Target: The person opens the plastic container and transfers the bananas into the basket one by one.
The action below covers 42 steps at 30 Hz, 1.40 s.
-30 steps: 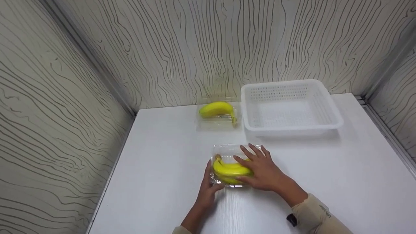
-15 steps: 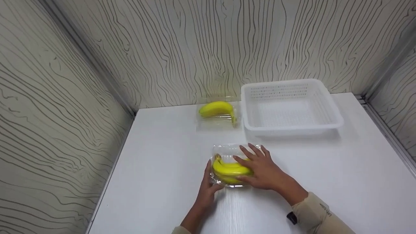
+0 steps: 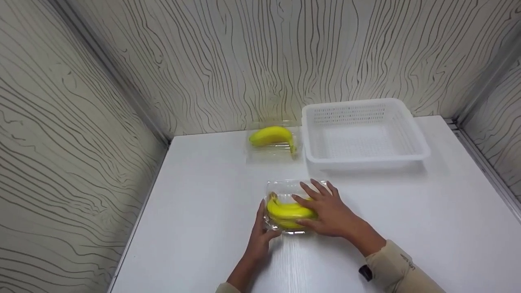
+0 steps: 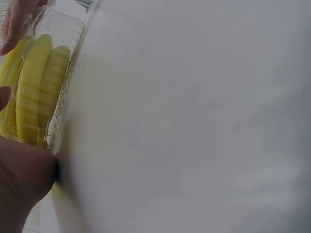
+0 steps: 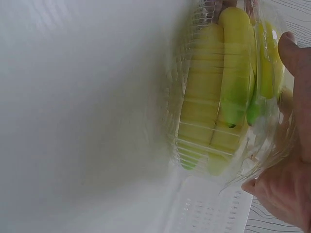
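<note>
On the white table (image 3: 195, 203), in front of the person: a clear box (image 3: 287, 187) full of yellow bananas (image 3: 289, 212), green at some of the tips. Over the fruit, clear plastic; cannot tell whether fastened at the rim. At the left end of the box, the left hand (image 3: 258, 237), fingers extended along the side, thumb stretched apart to the near corner. Touches the box around that corner, without any visible curl; cannot tell how firmly. Over the right end, the right hand (image 3: 329, 215), palm down, fingers fanned wide and nearly straight. Rests on the plastic, fingertips toward the far edge, thumb pointing left above the bananas; nothing clasped.

Farther back, well apart from both hands, a second box (image 3: 260, 156), also clear, with one curved banana (image 3: 270, 136), stem toward the near right corner; cannot tell whether covered. Just to the right, a white basket (image 3: 368, 158) with perforated sides, near the back wall (image 3: 228, 61) and its dark wavy lines. Above the right wrist, a beige sleeve (image 3: 392, 264); beside the cuff, a small dark object (image 3: 366, 272), too unclear to name.
</note>
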Each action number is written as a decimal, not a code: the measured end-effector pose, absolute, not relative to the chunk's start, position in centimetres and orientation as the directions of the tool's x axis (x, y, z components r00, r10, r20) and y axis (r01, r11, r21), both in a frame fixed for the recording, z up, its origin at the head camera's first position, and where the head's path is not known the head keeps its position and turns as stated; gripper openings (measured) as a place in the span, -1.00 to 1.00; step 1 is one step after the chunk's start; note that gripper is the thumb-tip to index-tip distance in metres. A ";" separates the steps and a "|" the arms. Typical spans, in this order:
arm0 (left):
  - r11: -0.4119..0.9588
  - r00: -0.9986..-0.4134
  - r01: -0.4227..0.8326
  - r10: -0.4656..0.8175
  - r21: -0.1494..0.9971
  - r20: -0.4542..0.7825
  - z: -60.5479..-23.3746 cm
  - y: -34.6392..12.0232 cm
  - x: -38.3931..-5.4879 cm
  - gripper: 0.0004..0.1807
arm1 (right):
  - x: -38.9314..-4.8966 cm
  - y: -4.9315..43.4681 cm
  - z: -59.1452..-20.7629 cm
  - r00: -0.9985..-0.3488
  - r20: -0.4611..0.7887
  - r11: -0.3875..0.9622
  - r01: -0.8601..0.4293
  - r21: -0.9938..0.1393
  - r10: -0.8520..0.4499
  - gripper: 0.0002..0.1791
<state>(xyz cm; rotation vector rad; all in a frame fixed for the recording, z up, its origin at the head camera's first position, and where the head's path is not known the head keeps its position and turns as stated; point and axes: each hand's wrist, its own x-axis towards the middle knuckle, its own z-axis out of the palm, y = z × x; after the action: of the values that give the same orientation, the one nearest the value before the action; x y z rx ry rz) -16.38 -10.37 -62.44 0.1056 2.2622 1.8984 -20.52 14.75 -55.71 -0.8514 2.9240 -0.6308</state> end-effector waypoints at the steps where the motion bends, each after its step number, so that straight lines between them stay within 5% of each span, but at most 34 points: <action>1: 0.180 -0.979 -0.070 0.174 0.981 -0.102 -62.4 -10.3 -16.4 0.12 | -20.5 14.8 -55.7 -0.850 0.082 0.769 -0.508 -0.389 -0.520 -0.24; 21: 0.159 -0.984 -0.077 0.146 0.984 -0.101 -62.7 -10.8 -16.5 0.11 | -20.4 13.9 -55.2 -0.849 0.086 0.773 -0.513 -0.374 -0.521 -0.30; 42: 0.227 -0.978 -0.149 0.109 0.963 -0.177 -62.0 -10.4 -16.1 0.07 | -20.9 14.5 -54.4 -0.858 -0.005 0.751 -0.446 -0.486 -0.513 -0.35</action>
<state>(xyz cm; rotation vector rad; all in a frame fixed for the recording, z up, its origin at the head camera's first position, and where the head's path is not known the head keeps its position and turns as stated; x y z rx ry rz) -16.12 -10.39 -62.02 -0.0378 2.2904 1.8338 -20.89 14.54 -54.40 -0.7738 2.8092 -0.7264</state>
